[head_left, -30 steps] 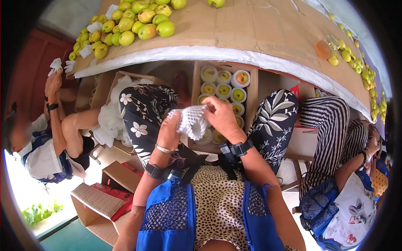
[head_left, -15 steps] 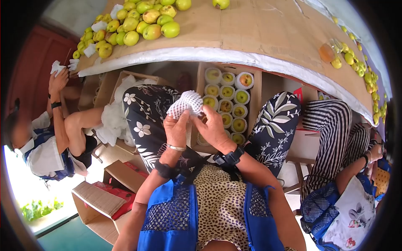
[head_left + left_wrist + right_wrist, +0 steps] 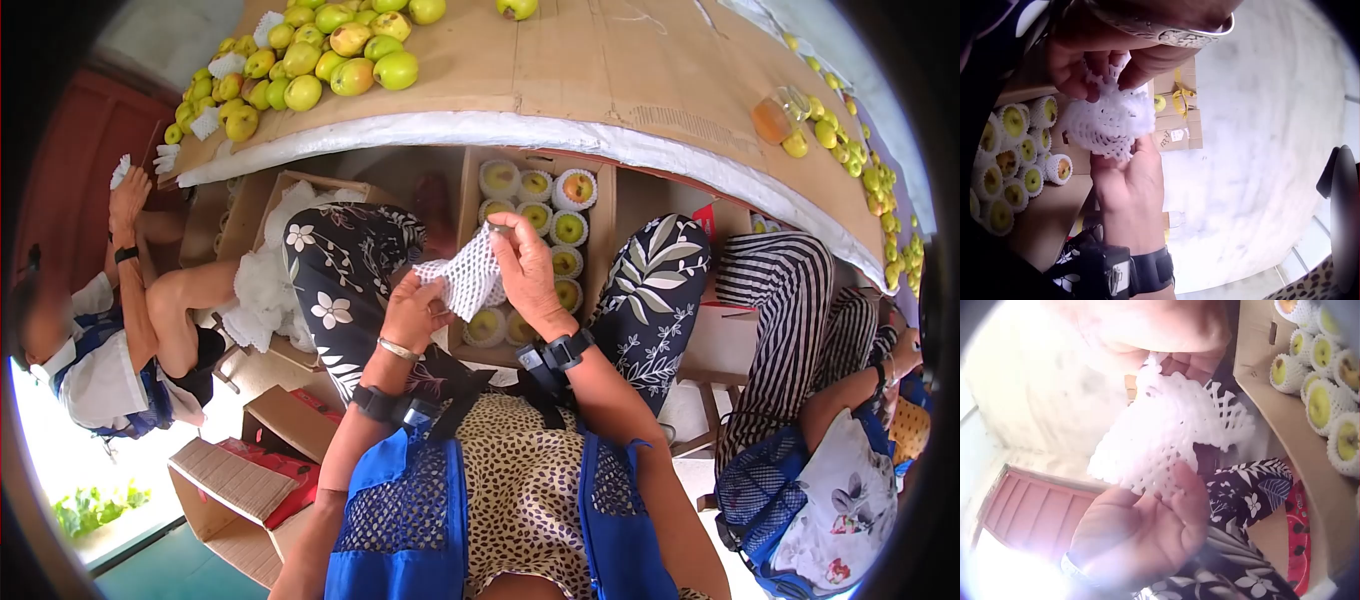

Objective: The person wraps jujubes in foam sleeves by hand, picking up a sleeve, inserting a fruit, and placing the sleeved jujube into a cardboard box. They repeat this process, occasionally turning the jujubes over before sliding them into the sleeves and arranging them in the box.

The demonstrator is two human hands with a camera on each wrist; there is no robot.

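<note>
A white foam fruit net [image 3: 467,277] is stretched between my two hands above the lap. My left hand [image 3: 412,315] pinches its lower left edge between thumb and fingers. At its upper right end, my right hand [image 3: 527,270] pinches the net, thumb against fingertips. In the left wrist view the foam net [image 3: 1110,122] looks bunched and folded, with no fruit showing in it. Its open lattice edge flares out in the right wrist view, beside the left hand [image 3: 1141,534]. Just beyond the hands stands a carton [image 3: 607,190] with rows of net-wrapped apples [image 3: 568,229].
A cardboard-covered table [image 3: 600,70] ahead bears a pile of loose apples [image 3: 303,60] at left and a jar [image 3: 782,112] at right. White foam nets [image 3: 285,240] lie heaped left of my knee. People sit on both sides; an open carton [image 3: 235,480] is behind left.
The net went from gathered in both hands, then raised upright on the left hand, to drawn out between them. My right hand has moved up to its far end.
</note>
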